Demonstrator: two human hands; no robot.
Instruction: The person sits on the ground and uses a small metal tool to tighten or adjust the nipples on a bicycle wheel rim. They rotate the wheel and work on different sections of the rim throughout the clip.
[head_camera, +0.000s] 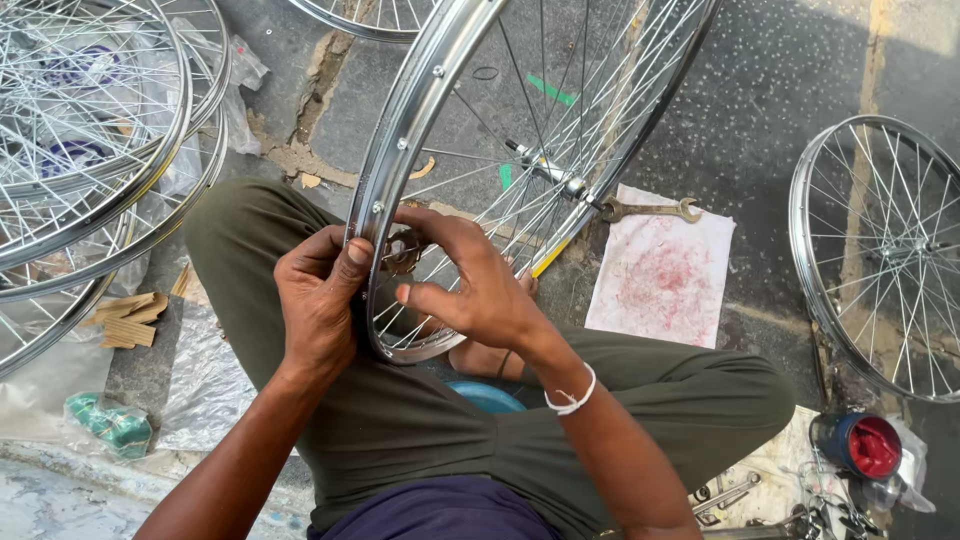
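Wheel rim (400, 130) of bright chromed metal stands on edge across my lap, its lowest arc resting near my crossed legs and the rest rising away toward the top of the view, so its plane runs from near to far. Thin steel spokes (520, 215) fan from a small hub with an axle (545, 170) that points sideways, toward the lower right. My left hand (320, 300) is clamped on the outside of the rim's lower-left arc, thumb pressed on the polished edge. My right hand (475, 285) reaches inside the rim among the spokes, fingers pinched together near a small brownish round tool (403, 252); I cannot tell how firmly it grips. On the pavement beyond lies a flat open-ended spanner (650, 210) at the edge of a white cloth (665, 285) stained red. More spoked wheels (90, 130) are stacked at the left, another wheel (880, 250) lies at the right, and a red-topped tin (860, 445) sits nearby.
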